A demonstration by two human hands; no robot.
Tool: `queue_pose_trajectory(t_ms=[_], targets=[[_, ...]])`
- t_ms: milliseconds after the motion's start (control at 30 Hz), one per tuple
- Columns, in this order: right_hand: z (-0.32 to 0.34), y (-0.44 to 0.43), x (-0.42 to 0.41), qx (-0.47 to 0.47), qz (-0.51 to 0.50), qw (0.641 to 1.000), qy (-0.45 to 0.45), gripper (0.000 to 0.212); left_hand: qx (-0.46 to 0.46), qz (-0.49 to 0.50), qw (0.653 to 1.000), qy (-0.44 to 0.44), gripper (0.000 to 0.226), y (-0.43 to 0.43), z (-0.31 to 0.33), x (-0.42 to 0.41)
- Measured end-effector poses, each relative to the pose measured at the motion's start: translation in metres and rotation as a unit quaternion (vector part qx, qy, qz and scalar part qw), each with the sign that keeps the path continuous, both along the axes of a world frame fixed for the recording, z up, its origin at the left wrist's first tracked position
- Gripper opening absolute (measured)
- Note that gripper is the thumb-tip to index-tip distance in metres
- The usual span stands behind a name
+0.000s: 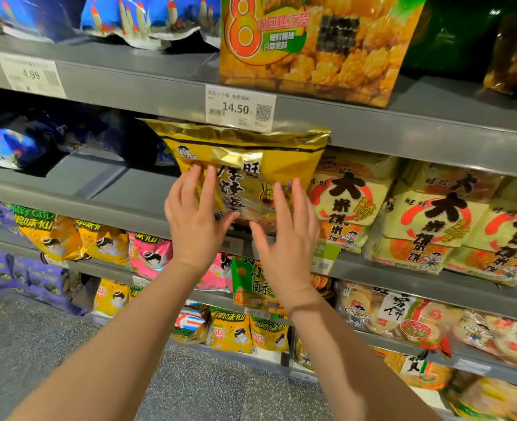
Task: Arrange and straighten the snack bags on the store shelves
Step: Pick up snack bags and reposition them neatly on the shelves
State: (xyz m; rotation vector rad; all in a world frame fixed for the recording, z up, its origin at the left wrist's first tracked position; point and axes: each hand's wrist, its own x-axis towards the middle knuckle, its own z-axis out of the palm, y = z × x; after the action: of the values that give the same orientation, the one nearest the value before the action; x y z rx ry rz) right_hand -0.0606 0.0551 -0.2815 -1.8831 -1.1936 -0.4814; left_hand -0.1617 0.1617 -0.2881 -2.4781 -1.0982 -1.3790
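Two open hands, the left hand (196, 220) and right hand (287, 235), press straight, spread fingers flat on the gold snack bag (245, 159); its lower edge is hidden behind them.

A white paper price tag printed 14.50 (240, 108), with a barcode and a QR code, sits at twelve o'clock just above the middle. A second white paper price tag printed 4.99 (32, 75) lies well apart from it at ten o'clock. A small green-and-white label (327, 258), its print too blurred to read, shows at four o'clock, and grey speckled floor (23, 338) fills the seven o'clock corner.
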Motion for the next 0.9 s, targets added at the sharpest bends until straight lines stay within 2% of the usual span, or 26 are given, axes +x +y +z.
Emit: queue_pose_trajectory(t_ms=[67,233,367,500,600,767,833,900], targets=[[-0.003,0.004,0.0,-0.05,-0.004,0.999,-0.01,0.08,-0.023,-0.002,0.999,0.024,0.082,0.002,-0.001,0.003],[-0.002,0.013,0.0,-0.108,-0.003,0.994,0.016,0.095,-0.081,-0.015,0.994,0.073,0.088,0.005,0.002,0.012],[0.009,0.025,0.009,-0.186,0.001,0.982,0.034,0.083,-0.119,-0.035,0.987,0.101,0.087,0.018,0.015,0.027],[0.028,0.051,0.021,-0.233,-0.047,0.971,0.025,0.07,-0.133,-0.008,0.979,0.155,0.06,0.036,0.029,0.043],[0.038,0.061,0.03,-0.292,-0.041,0.954,0.049,0.081,-0.152,-0.002,0.975,0.164,0.069,0.045,0.021,0.044],[0.016,0.045,0.016,-0.244,0.003,0.968,0.057,0.086,-0.108,-0.031,0.981,0.157,0.091,0.033,-0.003,0.037],[-0.003,0.035,0.0,-0.241,0.027,0.967,0.081,0.088,-0.117,-0.039,0.985,0.123,0.087,0.022,-0.011,0.033],[-0.018,0.029,-0.012,-0.257,0.048,0.959,0.108,0.082,-0.178,-0.068,0.977,0.093,0.074,0.013,-0.015,0.031]])
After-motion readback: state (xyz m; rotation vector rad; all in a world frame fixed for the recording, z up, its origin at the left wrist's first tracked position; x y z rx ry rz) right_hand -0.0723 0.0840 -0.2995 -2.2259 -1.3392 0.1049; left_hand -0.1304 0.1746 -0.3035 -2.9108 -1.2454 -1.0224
